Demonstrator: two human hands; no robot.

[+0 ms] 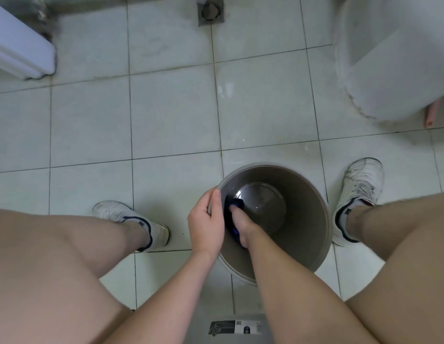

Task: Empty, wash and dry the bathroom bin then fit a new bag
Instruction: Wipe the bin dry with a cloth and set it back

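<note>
A round grey bin point(302, 194) is seen upright on the tiled floor point(166, 120), near centre-right, between two white sneakers. The bin has no bag in it; its shiny bottom reflects light and looks wet. The left hand point(207, 217) is clamped on the bin's left rim, thumb inside, fingers curled over the outside edge. The right hand point(240, 225) is reached down inside the bin and pressed against the left inner wall, fingers wrapped on a dark blue cloth point(232, 214); the cloth is pinned between hand and wall. How much of the cloth is bunched under the palm cannot be told.

The left shoe point(131, 219) is planted left of the bin, well apart from it; the right shoe point(357, 194) is just beside the bin's right side. Bare knees and thighs fill the near corners.

At the far centre a square floor drain point(211, 11) is set in the tiles. A white toilet base point(389, 58) is seen far right, with a small pinkish object point(431, 115) beside its foot, blurred. A white fixture edge point(20, 53) is seen far left. A wet sheen is visible on a tile beyond the bin. At the near edge a grey surface with a printed label point(234, 327) is partly visible between the arms.
</note>
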